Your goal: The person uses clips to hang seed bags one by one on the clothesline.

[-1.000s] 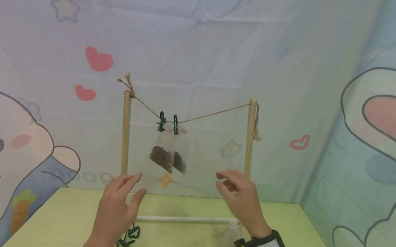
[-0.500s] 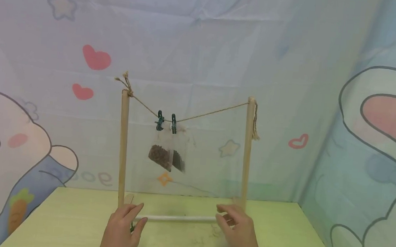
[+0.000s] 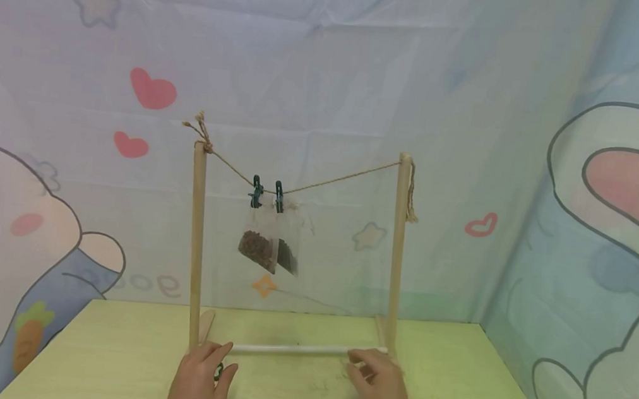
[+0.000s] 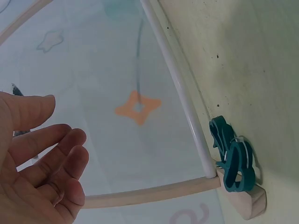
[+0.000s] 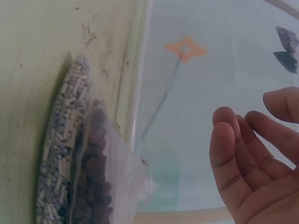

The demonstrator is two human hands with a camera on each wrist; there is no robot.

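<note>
So, left hand (image 3: 199, 379) and right hand (image 3: 381, 389) each have a loose grip, thumb apart from fingertips. Left's near green plastic clips (image 4: 237, 148), mostly hidden in the head view; right's near a clear plastic bag of grey pellets (image 5: 60, 154), cut off below in the wrist view. Beyond, a white rod (image 3: 295, 350) spans two wooden posts (image 3: 196, 239), short of the pale yellow-green table's (image 3: 112, 346) back edge.

teal clips (image 4: 231, 161): overlapping | filled clear bags (image 5: 86, 154): apparently two, on table (image 5: 18, 116)

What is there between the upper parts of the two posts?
A sagging rope joins the posts there; two clips on it hold bags. The head view shows this.
</note>
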